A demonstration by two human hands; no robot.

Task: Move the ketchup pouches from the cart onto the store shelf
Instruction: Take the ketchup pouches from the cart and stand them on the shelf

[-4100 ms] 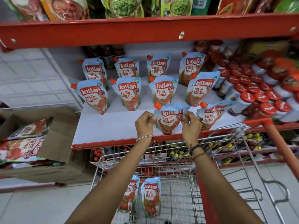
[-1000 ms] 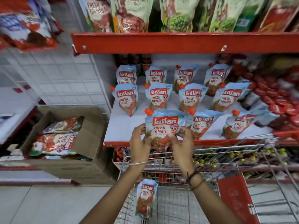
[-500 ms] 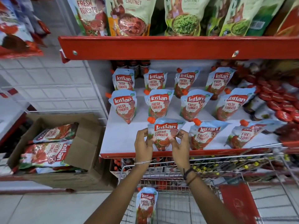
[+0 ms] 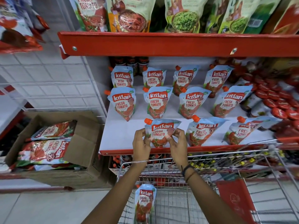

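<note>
From the head camera, both hands meet on one Kissan Fresh Tomato ketchup pouch point(image 4: 161, 132) standing at the front edge of the white store shelf point(image 4: 119, 135). The left hand point(image 4: 141, 145) pinches the pouch's left side and the right hand point(image 4: 177, 143) pinches its right side, fingers curled closed against the foil; the pouch base looks to be touching the shelf, though the hands hide part of it. Its orange cap point(image 4: 148, 121) points up and to the left.

Taking that held pouch as the landmark: just to its right stand two more pouches in the same front row point(image 4: 203, 131), the far one tilted. Behind it run two further rows of four pouches each point(image 4: 157, 102). Further right of these lie red-capped bottles point(image 4: 275, 102). Above it, the red upper shelf lip point(image 4: 161, 44) carries chutney pouches point(image 4: 182, 13).

Below the held pouch, the wire cart point(image 4: 178, 199) sits against the shelf front, and one last ketchup pouch point(image 4: 144, 202) leans upright in its left corner, beneath the left forearm. Well to the left of the held pouch, an open cardboard box point(image 4: 84, 143) on the floor holds larger flat Kissan packs point(image 4: 43, 152)
</note>
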